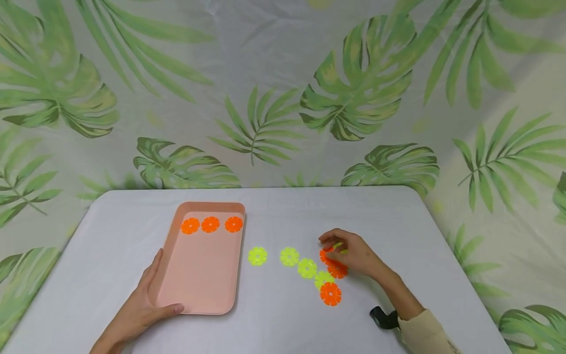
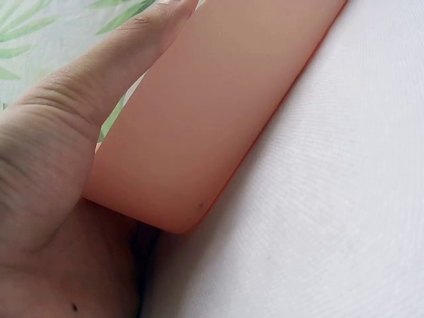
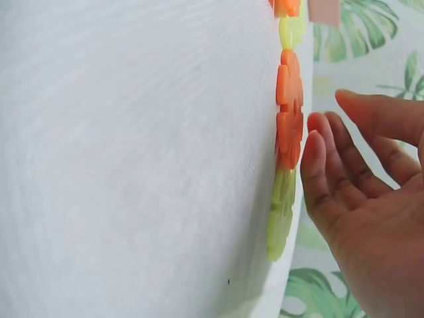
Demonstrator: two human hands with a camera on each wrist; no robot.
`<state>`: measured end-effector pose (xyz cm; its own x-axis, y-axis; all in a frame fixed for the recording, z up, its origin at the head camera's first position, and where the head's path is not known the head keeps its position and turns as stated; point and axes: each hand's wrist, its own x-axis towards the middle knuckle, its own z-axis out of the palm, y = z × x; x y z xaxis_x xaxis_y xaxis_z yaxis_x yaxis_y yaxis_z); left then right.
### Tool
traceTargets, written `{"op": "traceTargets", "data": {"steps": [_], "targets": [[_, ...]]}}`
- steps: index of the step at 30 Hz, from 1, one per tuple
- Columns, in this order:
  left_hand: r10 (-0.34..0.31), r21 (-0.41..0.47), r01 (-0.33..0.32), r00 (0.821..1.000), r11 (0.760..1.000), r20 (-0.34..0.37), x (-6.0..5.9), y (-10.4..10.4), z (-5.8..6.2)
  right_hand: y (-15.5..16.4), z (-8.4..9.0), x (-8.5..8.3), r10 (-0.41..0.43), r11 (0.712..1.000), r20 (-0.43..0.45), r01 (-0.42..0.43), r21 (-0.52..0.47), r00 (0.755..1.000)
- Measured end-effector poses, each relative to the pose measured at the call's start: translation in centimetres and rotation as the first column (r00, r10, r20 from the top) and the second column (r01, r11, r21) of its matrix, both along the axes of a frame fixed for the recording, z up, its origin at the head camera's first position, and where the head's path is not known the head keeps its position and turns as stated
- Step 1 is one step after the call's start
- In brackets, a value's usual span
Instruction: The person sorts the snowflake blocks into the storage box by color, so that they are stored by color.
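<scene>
Leaf-print cloth (image 1: 256, 54) hangs behind the white table (image 1: 274, 319) I'm watching. One person's left hand (image 1: 138, 310) grips the near left corner of a pink tray (image 1: 199, 275), thumb at the rim. Three orange slotted discs (image 1: 211, 221) lie across its far end. Loosely bent and holding nothing, the right hand (image 1: 357, 253) hovers at more orange discs (image 1: 338, 271), which lie among lime-green slotted discs (image 1: 289, 252) right of the tray.

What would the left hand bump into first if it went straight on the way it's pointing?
The pink tray. The left hand seems to be touching its near left corner, so there's probably no gap before it.
</scene>
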<state>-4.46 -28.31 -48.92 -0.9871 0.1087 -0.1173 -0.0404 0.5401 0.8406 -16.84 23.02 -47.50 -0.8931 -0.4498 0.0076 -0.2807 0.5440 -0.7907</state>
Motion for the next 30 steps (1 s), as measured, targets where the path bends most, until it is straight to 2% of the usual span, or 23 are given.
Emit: {"op": "traceTargets", "data": {"steps": [3, 11, 18, 30], "targets": [[0.003, 0.003, -0.003, 1.0, 1.0, 0.005, -0.1, 0.0, 0.0, 0.4, 0.1, 0.2, 0.006, 1.0, -0.003, -0.006, 0.029, 1.0], [0.009, 0.002, -0.009, 0.999, 1.0, 0.033, 0.1, 0.1, 0.0, 1.7, 0.3, 0.9, 0.07, 0.996, 0.085, -0.074, 0.051, 0.994], [0.008, -0.013, -0.007, 1.0, 1.0, 0.017, -0.2, 0.1, 0.2, 2.5, 0.6, 1.0, 0.142, 0.979, 0.061, -0.15, 0.137, 0.988], [0.002, -0.033, -0.003, 1.0, 0.999, -0.015, -0.2, 0.2, 0.1, 3.4, 1.1, 0.6, 0.138, 0.967, 0.119, -0.16, 0.198, 0.983]]}}
